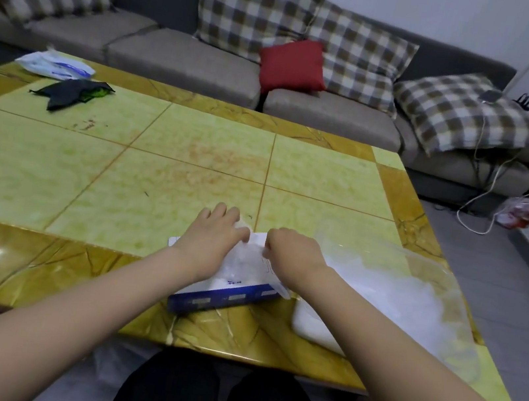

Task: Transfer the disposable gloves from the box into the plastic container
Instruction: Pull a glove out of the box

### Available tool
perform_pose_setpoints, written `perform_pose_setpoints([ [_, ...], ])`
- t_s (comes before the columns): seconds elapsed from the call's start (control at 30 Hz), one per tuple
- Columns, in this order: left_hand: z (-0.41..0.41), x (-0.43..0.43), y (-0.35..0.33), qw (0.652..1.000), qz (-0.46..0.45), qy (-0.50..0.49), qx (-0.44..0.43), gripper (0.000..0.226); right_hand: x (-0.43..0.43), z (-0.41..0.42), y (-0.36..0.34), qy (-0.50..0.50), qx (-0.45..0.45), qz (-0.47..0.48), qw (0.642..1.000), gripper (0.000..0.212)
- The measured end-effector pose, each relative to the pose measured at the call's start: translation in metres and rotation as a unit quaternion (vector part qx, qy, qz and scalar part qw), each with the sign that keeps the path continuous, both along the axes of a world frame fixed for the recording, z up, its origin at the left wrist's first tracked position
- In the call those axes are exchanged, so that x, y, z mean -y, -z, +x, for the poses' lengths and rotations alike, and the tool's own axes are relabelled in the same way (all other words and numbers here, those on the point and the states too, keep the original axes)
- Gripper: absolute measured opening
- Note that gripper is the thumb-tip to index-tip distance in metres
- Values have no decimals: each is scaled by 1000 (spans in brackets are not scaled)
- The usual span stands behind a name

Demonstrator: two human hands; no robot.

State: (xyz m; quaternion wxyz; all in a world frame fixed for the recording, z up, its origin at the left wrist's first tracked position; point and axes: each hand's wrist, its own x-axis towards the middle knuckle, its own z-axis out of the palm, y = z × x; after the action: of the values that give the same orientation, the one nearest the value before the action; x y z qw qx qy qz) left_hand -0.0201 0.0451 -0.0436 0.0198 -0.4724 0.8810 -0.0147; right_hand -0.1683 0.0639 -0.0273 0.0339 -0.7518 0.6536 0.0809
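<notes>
Risk: thin clear disposable gloves [246, 260] may tear or spill in a clump if yanked; the light blue-and-white cardboard box [223, 298] may slide on the glossy yellow-green tiled surface [158, 162].

Left hand [212, 237]: fingers spread, pressing the box top. Right hand [293, 250]: fingers curled, apparently pinching glove film at the opening.

Clear plastic container [412, 307], just right of the box: holds a white heap, likely gloves.

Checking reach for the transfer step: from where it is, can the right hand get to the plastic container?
Probably yes. The right hand is at the box, and the plastic container lies open just to its right, with nothing between them.
</notes>
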Motion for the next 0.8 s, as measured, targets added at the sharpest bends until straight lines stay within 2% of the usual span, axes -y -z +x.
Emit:
perform_pose_setpoints([
  [0.13,-1,-5,3,992,45,-41,-111,45,-2,2,2,11,62,-27,998,19],
  [0.27,-2,-7,9,984,110,-60,-127,46,-10,3,-2,10,126,-60,990,22],
  [0.37,-2,-7,15,978,140,-81,-133,45,-18,6,-1,-8,167,-68,984,16],
  [0.43,-2,-6,18,978,137,-87,-133,42,-23,7,6,-23,146,-27,989,22],
  [0.53,-3,-4,20,977,133,-101,-135,38,-26,10,20,-42,38,57,997,42],
  [0.6,-4,-4,21,976,133,-111,-131,38,-26,14,24,-49,-12,65,997,45],
  [0.8,-5,-3,20,978,141,-111,-102,41,-21,21,13,-27,12,42,999,30],
])
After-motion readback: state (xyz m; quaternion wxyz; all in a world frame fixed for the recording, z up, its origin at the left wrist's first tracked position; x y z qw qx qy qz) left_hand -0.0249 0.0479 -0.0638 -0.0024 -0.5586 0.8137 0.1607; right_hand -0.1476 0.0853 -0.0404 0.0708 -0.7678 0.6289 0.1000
